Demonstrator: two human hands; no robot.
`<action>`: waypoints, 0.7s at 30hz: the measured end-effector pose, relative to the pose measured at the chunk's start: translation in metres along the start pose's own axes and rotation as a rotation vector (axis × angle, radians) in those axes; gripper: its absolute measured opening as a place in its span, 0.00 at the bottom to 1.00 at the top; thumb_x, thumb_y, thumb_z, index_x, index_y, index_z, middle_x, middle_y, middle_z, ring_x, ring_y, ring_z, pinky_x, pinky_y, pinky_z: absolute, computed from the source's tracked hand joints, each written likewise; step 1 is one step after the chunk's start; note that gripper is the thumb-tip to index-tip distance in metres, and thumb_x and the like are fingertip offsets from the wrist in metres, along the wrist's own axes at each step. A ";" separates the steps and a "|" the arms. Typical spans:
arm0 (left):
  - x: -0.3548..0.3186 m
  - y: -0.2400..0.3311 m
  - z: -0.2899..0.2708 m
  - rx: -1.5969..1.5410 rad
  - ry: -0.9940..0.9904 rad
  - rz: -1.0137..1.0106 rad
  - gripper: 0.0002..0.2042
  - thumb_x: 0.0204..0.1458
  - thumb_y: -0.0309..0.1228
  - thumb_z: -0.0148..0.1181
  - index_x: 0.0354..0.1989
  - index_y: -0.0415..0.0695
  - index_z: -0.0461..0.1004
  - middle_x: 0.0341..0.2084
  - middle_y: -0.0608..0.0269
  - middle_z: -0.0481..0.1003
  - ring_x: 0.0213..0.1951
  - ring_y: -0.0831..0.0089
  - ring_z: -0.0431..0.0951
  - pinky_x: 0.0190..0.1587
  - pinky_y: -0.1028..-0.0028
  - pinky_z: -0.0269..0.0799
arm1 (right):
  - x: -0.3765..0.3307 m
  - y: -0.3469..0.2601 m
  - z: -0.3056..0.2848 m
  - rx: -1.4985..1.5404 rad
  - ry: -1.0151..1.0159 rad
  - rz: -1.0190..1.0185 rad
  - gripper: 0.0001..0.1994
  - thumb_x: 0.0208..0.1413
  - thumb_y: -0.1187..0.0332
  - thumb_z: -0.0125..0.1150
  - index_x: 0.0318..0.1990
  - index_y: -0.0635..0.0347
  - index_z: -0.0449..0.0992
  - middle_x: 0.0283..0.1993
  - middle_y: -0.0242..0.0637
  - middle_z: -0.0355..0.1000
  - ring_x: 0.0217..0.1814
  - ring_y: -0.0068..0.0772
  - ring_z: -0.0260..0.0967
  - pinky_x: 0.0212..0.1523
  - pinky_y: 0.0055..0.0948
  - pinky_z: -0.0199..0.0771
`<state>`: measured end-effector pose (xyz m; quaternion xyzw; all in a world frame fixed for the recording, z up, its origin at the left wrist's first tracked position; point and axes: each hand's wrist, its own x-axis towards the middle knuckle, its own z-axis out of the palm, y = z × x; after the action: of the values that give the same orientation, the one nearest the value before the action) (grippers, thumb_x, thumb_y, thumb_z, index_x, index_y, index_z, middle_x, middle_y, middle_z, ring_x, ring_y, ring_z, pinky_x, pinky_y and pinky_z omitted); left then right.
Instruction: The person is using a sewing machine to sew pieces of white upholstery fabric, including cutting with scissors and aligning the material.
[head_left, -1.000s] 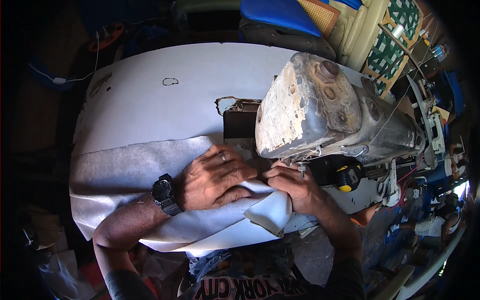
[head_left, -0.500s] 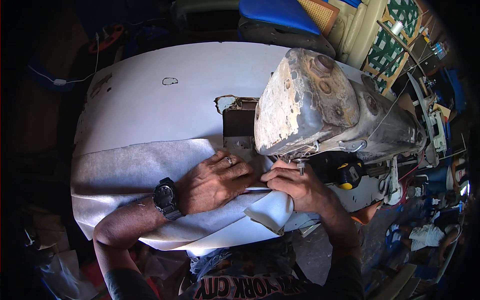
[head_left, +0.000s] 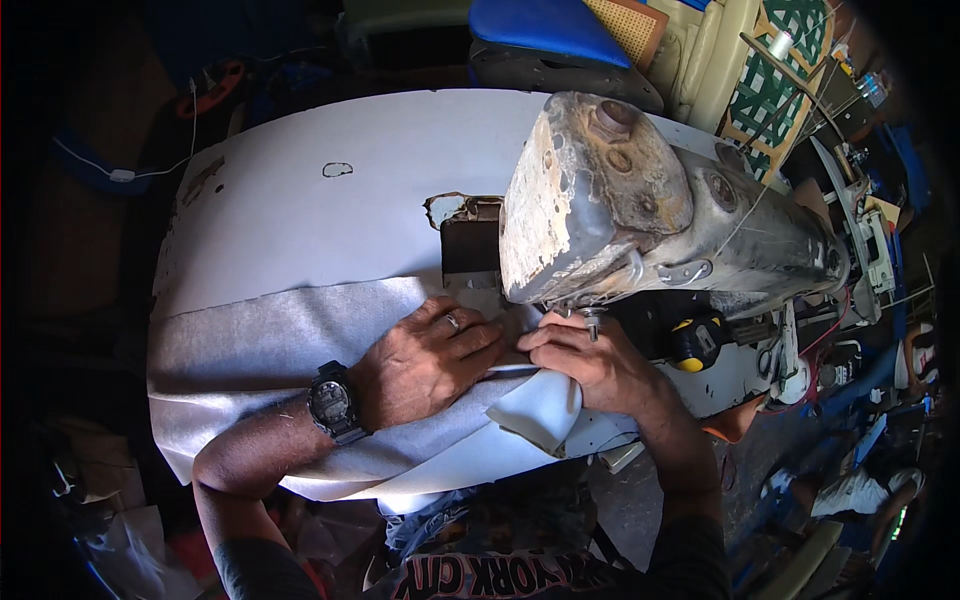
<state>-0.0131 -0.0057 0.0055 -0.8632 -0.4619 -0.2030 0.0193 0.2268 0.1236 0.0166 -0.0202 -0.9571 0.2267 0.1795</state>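
A large pale grey sheet of fabric (head_left: pixel 270 325) with a white reverse side covers the near part of the white table. My left hand (head_left: pixel 435 355), with a ring and a black wristwatch (head_left: pixel 332 402), lies on it with fingers stretched out toward the sewing machine. Close beside it, my right hand (head_left: pixel 590 365) has its fingers curled on the fabric's gathered edge, below the sewing machine's head (head_left: pixel 600 200). A flap of the fabric (head_left: pixel 540 410) is folded back between my hands and the front edge. The machine's head hides the needle area and some right fingertips.
The white table (head_left: pixel 270 200) has a rectangular cut-out (head_left: pixel 470 250) left of the machine. Right of my right hand sit a black and yellow tape measure (head_left: pixel 697 342) and scissors (head_left: pixel 767 362). A blue padded seat (head_left: pixel 550 30) stands behind. Another person (head_left: pixel 860 490) appears at far right.
The whole view has shifted slightly, with the machine appearing a little further left. Both hands keep nearly the same places on the fabric.
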 end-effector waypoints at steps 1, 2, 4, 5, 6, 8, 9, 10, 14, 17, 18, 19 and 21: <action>0.000 0.000 0.000 0.023 0.006 -0.006 0.18 0.50 0.30 0.67 0.52 0.45 0.84 0.53 0.62 0.80 0.57 0.67 0.78 0.64 0.62 0.71 | 0.000 0.000 0.001 -0.027 0.013 0.001 0.09 0.44 0.77 0.68 0.35 0.61 0.80 0.46 0.37 0.81 0.51 0.40 0.79 0.49 0.39 0.82; 0.000 0.001 0.001 0.023 0.005 -0.007 0.18 0.50 0.30 0.67 0.52 0.45 0.84 0.53 0.62 0.80 0.57 0.67 0.78 0.64 0.62 0.71 | -0.001 0.001 0.002 -0.053 0.025 0.003 0.09 0.44 0.77 0.67 0.36 0.60 0.80 0.47 0.37 0.81 0.52 0.41 0.79 0.50 0.39 0.82; 0.000 0.002 0.001 0.046 0.005 -0.026 0.19 0.50 0.30 0.67 0.52 0.45 0.83 0.54 0.62 0.80 0.58 0.67 0.78 0.65 0.61 0.71 | -0.001 0.003 0.004 -0.058 0.024 0.007 0.09 0.45 0.78 0.67 0.36 0.60 0.80 0.47 0.37 0.81 0.52 0.40 0.79 0.51 0.39 0.82; 0.000 0.002 0.000 0.047 0.004 -0.027 0.19 0.50 0.30 0.67 0.52 0.45 0.83 0.54 0.62 0.80 0.58 0.67 0.78 0.65 0.61 0.71 | -0.001 0.004 0.004 -0.064 0.023 0.011 0.09 0.45 0.78 0.67 0.37 0.60 0.81 0.48 0.36 0.81 0.52 0.40 0.80 0.52 0.40 0.82; 0.001 0.001 0.000 0.048 0.005 -0.031 0.19 0.50 0.30 0.67 0.52 0.45 0.83 0.54 0.62 0.80 0.58 0.67 0.78 0.66 0.61 0.71 | -0.001 0.005 0.004 -0.065 0.023 0.014 0.09 0.45 0.78 0.67 0.37 0.60 0.81 0.48 0.36 0.81 0.52 0.40 0.80 0.52 0.40 0.82; 0.002 0.001 0.001 0.048 0.006 -0.032 0.19 0.50 0.30 0.67 0.53 0.46 0.83 0.55 0.62 0.80 0.58 0.66 0.78 0.66 0.61 0.71 | 0.000 0.005 0.004 -0.060 0.032 0.016 0.10 0.45 0.79 0.67 0.37 0.60 0.81 0.48 0.36 0.82 0.51 0.39 0.80 0.52 0.40 0.81; 0.002 0.001 0.001 0.055 -0.011 -0.036 0.19 0.51 0.30 0.67 0.53 0.46 0.83 0.55 0.62 0.79 0.59 0.66 0.78 0.66 0.60 0.70 | 0.000 0.006 0.004 -0.059 0.033 0.016 0.10 0.45 0.79 0.67 0.37 0.60 0.81 0.48 0.36 0.82 0.51 0.39 0.80 0.52 0.40 0.81; 0.001 0.001 0.001 0.062 -0.028 -0.040 0.18 0.52 0.30 0.67 0.53 0.46 0.83 0.56 0.62 0.79 0.59 0.66 0.77 0.67 0.60 0.70 | -0.001 0.007 0.005 -0.070 0.035 0.015 0.10 0.45 0.79 0.67 0.38 0.60 0.81 0.48 0.36 0.82 0.52 0.39 0.80 0.52 0.40 0.81; 0.001 0.001 0.003 0.065 -0.011 -0.052 0.17 0.54 0.32 0.67 0.53 0.46 0.83 0.56 0.61 0.79 0.59 0.67 0.77 0.67 0.60 0.70 | 0.002 0.006 0.002 -0.120 0.049 0.010 0.10 0.45 0.78 0.67 0.38 0.60 0.81 0.46 0.37 0.82 0.50 0.39 0.81 0.50 0.39 0.82; 0.001 0.001 0.006 0.100 -0.008 -0.040 0.17 0.56 0.33 0.66 0.54 0.45 0.82 0.56 0.60 0.79 0.60 0.67 0.77 0.67 0.60 0.69 | 0.002 0.008 0.004 -0.128 0.048 0.043 0.09 0.47 0.78 0.66 0.38 0.61 0.81 0.43 0.38 0.83 0.45 0.41 0.82 0.47 0.40 0.83; 0.003 0.001 0.006 0.107 -0.007 -0.058 0.18 0.57 0.33 0.65 0.55 0.45 0.81 0.56 0.60 0.79 0.60 0.67 0.77 0.67 0.59 0.69 | 0.003 0.008 0.004 -0.128 0.048 0.043 0.09 0.47 0.78 0.66 0.38 0.61 0.81 0.43 0.38 0.83 0.45 0.41 0.82 0.47 0.40 0.83; 0.004 0.001 0.006 0.114 -0.006 -0.076 0.18 0.57 0.33 0.65 0.56 0.44 0.81 0.55 0.60 0.79 0.60 0.67 0.77 0.68 0.59 0.68 | 0.004 0.009 0.004 -0.129 0.067 0.030 0.09 0.47 0.78 0.66 0.39 0.62 0.81 0.42 0.38 0.83 0.44 0.42 0.83 0.46 0.40 0.83; 0.006 0.002 0.004 0.096 -0.005 -0.096 0.19 0.57 0.32 0.65 0.57 0.44 0.80 0.55 0.60 0.79 0.60 0.67 0.77 0.68 0.59 0.68 | 0.005 0.010 0.004 -0.130 0.087 0.017 0.09 0.48 0.78 0.66 0.39 0.62 0.81 0.41 0.39 0.83 0.42 0.42 0.83 0.45 0.40 0.83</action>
<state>-0.0071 -0.0012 0.0041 -0.8387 -0.5120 -0.1789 0.0497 0.2207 0.1312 0.0109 -0.0498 -0.9609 0.1644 0.2172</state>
